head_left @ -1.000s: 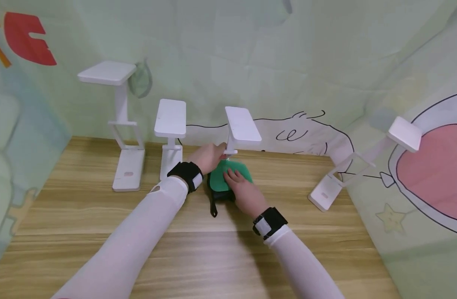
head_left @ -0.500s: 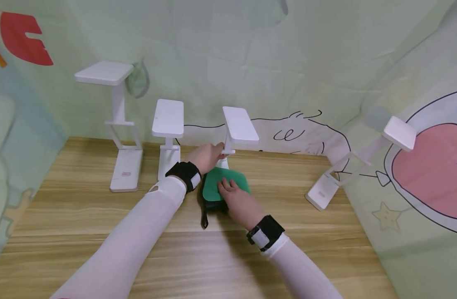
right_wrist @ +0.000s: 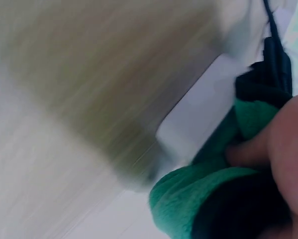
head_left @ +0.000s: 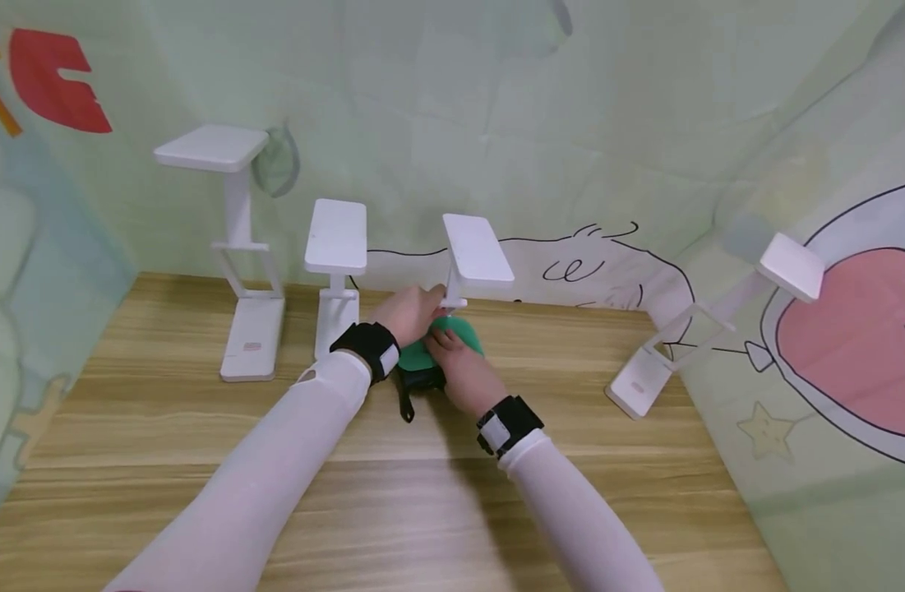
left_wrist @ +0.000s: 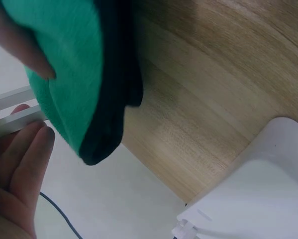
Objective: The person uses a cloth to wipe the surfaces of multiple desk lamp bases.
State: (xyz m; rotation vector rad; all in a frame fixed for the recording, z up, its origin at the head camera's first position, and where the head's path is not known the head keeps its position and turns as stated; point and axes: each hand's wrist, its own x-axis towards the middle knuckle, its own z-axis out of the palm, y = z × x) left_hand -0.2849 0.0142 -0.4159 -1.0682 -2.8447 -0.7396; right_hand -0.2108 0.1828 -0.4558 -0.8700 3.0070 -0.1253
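My left hand [head_left: 408, 314] grips the thin white folding arm [left_wrist: 19, 122] of a white desk lamp [head_left: 478, 249], with its fingers around the arm in the left wrist view. My right hand [head_left: 467, 374] holds a green plush cloth [head_left: 461, 330] with a black edge and a hanging loop. The cloth lies over the lamp's base, close below the left hand. In the right wrist view the thumb digs into the folded cloth, and part of the white base [right_wrist: 198, 107] shows beside it. The right fingers are partly hidden by the cloth.
To the left stand two more white lamps, a tall lamp [head_left: 214, 148] and a shorter lamp [head_left: 337, 236]. Another lamp [head_left: 792, 267] leans at the far right. All are on a wooden table [head_left: 348, 510] against a printed cloth backdrop [head_left: 422, 123].
The right hand slid the cloth toward me along the lamp base, then back toward the lamp's arm, its fingers now more bent. The left hand has kept its grip on the lamp.
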